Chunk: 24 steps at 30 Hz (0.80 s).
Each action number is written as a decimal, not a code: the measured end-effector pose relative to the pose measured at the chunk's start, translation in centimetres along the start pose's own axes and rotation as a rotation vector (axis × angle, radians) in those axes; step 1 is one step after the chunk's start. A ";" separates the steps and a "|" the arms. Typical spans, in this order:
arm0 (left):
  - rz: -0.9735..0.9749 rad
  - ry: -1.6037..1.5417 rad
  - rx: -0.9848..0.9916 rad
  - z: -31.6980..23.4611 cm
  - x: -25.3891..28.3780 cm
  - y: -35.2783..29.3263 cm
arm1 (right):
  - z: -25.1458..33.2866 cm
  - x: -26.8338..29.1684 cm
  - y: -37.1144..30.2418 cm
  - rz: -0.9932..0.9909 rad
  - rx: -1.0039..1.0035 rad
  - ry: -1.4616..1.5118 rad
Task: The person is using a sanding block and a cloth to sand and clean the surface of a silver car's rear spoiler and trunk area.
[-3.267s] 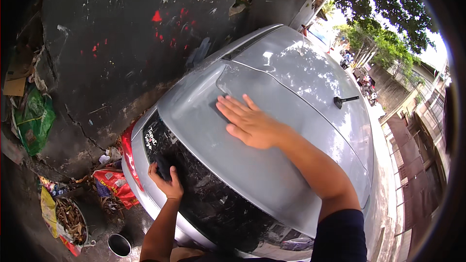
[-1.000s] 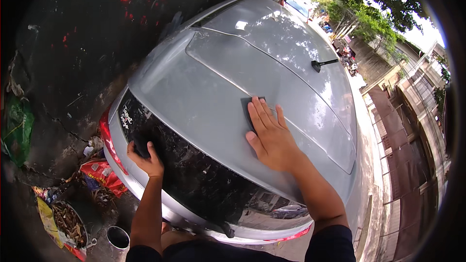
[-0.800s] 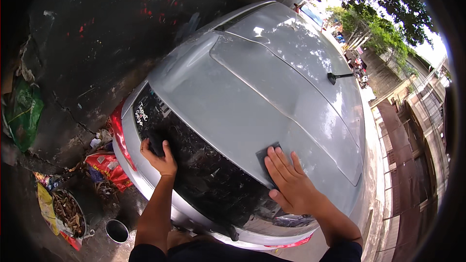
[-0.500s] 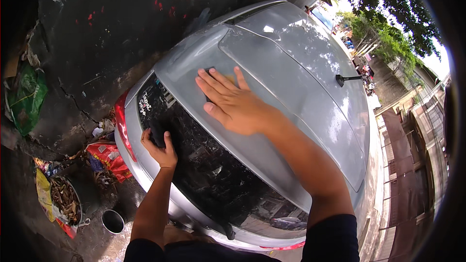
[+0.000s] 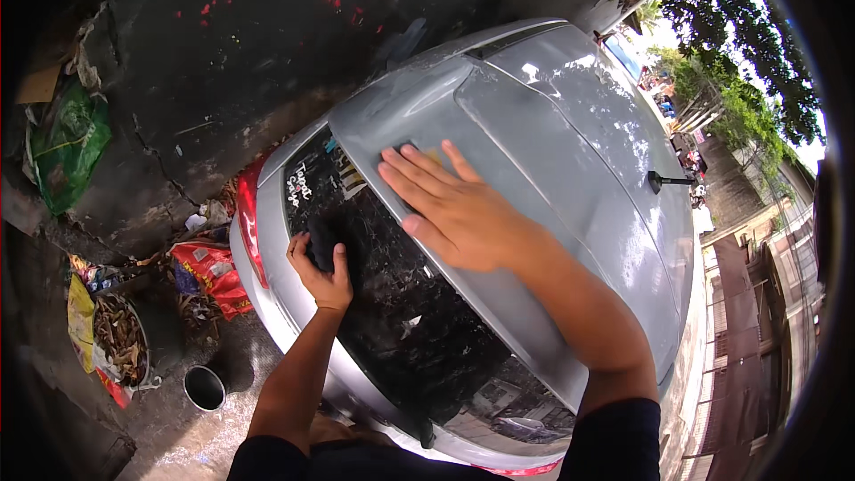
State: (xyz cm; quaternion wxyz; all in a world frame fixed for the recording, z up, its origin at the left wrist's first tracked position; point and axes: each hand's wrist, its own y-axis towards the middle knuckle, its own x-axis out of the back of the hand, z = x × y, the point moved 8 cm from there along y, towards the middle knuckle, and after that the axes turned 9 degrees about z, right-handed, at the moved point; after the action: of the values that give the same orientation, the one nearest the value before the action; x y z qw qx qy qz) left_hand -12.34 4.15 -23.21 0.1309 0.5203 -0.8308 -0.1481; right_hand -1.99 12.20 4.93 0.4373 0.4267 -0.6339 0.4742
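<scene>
A silver-grey car (image 5: 570, 187) fills the middle, seen from its rear end. My right hand (image 5: 463, 218) lies flat on the spoiler (image 5: 392, 116) above the rear window, fingers stretched out. A small dark edge shows by its fingertips; what it belongs to is mostly hidden. Lower left, my left hand (image 5: 322, 278) curls around a soft black cloth-like bundle (image 5: 322, 239) over the dark rear window (image 5: 401, 330). Dust and smears mark the glass, and white lettering is near its left end.
A dark wall (image 5: 232, 53) runs close along the car's left side. At lower left are a bucket of dry leaves (image 5: 118, 338), a dark bucket (image 5: 205, 388), a red bag (image 5: 214, 274) and a green bag (image 5: 71, 156). A short antenna (image 5: 657, 182) stands on the roof.
The car and surroundings have shifted right and slightly down in view. My right hand remains flat on the spoiler, a little nearer the window edge. My left hand still holds the black bundle.
</scene>
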 end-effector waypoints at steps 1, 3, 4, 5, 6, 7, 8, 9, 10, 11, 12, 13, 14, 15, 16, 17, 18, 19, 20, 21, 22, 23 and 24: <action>0.007 -0.001 0.012 0.2 0.4 -0.1 | -0.1 -0.4 1.6 -0.021 0.011 -0.008; 0.022 -0.011 0.024 0.5 0.3 0.2 | 0.1 -0.2 1.0 -0.038 0.011 -0.020; 0.005 -0.021 0.023 0.9 1.2 0.2 | 1.4 0.3 -1.3 0.032 0.010 0.043; -0.022 -0.027 0.015 1.1 2.0 0.5 | 2.3 0.5 -3.7 0.095 0.019 0.101; -0.035 -0.024 0.018 1.2 2.4 0.6 | 2.9 0.4 -6.6 0.141 -0.027 0.134; -0.026 -0.023 0.015 1.0 2.4 0.5 | 3.6 0.2 -9.9 0.193 -0.081 0.160; -0.020 -0.027 0.009 0.7 2.3 0.5 | 4.7 -0.2 -13.5 0.221 -0.120 0.189; -0.036 -0.037 0.006 0.4 2.4 0.4 | 5.0 -0.4 -15.4 0.245 -0.158 0.217; -0.010 -0.020 0.006 0.2 2.3 0.0 | 4.9 0.0 -15.1 0.246 -0.156 0.203; 0.017 0.002 0.005 0.1 2.1 0.0 | 4.9 0.0 -14.5 0.272 -0.154 0.177; 0.009 0.011 0.008 0.1 2.0 0.4 | 5.0 -0.2 -13.7 0.296 -0.150 0.155; 0.019 0.012 0.004 0.3 2.3 0.3 | 5.0 0.1 -11.4 0.231 -0.104 0.161; 0.015 -0.011 0.009 0.3 1.8 0.4 | 3.5 0.6 -8.1 0.169 -0.062 0.151; 0.011 -0.026 0.017 0.4 1.3 0.3 | 2.2 0.7 -4.9 0.112 -0.033 0.105; 0.016 -0.034 0.016 0.1 0.6 0.3 | 1.0 0.9 -2.4 0.059 -0.005 0.056; 0.016 -0.040 0.018 -0.1 0.0 0.3 | -0.1 0.4 -0.5 0.062 -0.013 0.060; 0.018 -0.034 0.017 0.0 0.1 0.3 | -0.7 -0.2 1.4 0.020 -0.025 0.053; 0.031 -0.032 0.014 0.3 0.1 0.3 | -0.9 -0.4 2.3 -0.020 -0.043 0.039; 0.016 -0.040 0.028 1.0 0.7 0.3 | -0.1 -0.2 1.5 -0.023 -0.050 0.052; 0.002 -0.051 0.044 1.7 1.4 0.2 | 1.1 -0.2 -0.7 0.050 -0.050 0.087; 0.005 -0.053 0.045 1.7 1.7 0.4 | 2.2 0.2 -3.5 0.123 -0.043 0.111; 0.006 -0.031 0.030 1.4 2.0 0.4 | 3.1 0.4 -6.8 0.170 -0.092 0.146; 0.007 -0.010 0.015 0.9 2.4 0.5 | 4.2 0.1 -10.6 0.216 -0.141 0.179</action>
State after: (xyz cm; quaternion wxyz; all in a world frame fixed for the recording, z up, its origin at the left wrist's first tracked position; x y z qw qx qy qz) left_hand -14.07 2.29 -23.72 0.1233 0.5177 -0.8343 -0.1441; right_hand 7.52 6.08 6.71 0.4676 0.2803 -0.6663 0.5087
